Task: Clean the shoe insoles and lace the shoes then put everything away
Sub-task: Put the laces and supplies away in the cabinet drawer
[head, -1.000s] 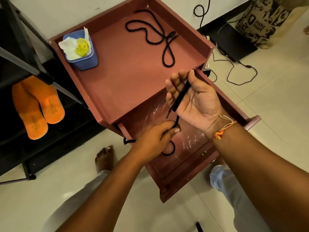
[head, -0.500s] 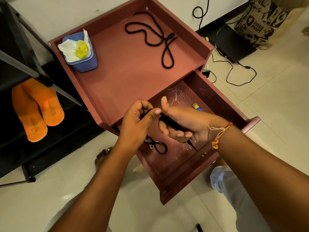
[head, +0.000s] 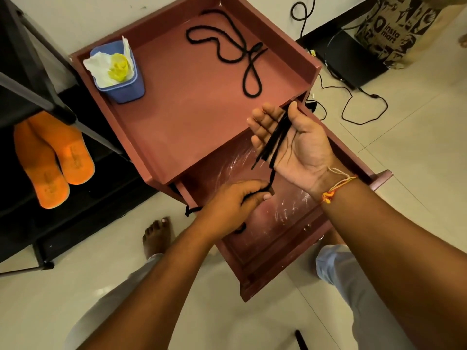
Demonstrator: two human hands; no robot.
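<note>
A black shoelace point(head: 274, 140) lies in several strands across the upturned palm of my right hand point(head: 300, 147), running up between thumb and forefinger. The fingers are nearly straight. Below it, my left hand point(head: 232, 203) pinches the lace's lower part over the open drawer point(head: 278, 251) of a reddish cabinet. A loose end hangs past the drawer's left side. A second black lace point(head: 242, 54) lies coiled on the cabinet top point(head: 192, 112). Two orange insoles point(head: 53, 157) sit side by side on a black rack shelf at left.
A blue cup point(head: 123, 87) holding white tissue and something yellow stands at the cabinet top's back left. Black cables point(head: 353, 107), a black box and a printed paper bag point(head: 394, 29) lie on the tiled floor at right. My bare foot point(head: 156, 236) is beside the drawer.
My right hand has rolled palm up again with more lace strands across it. My left hand has dropped lower, drawing the lace down over the drawer.
</note>
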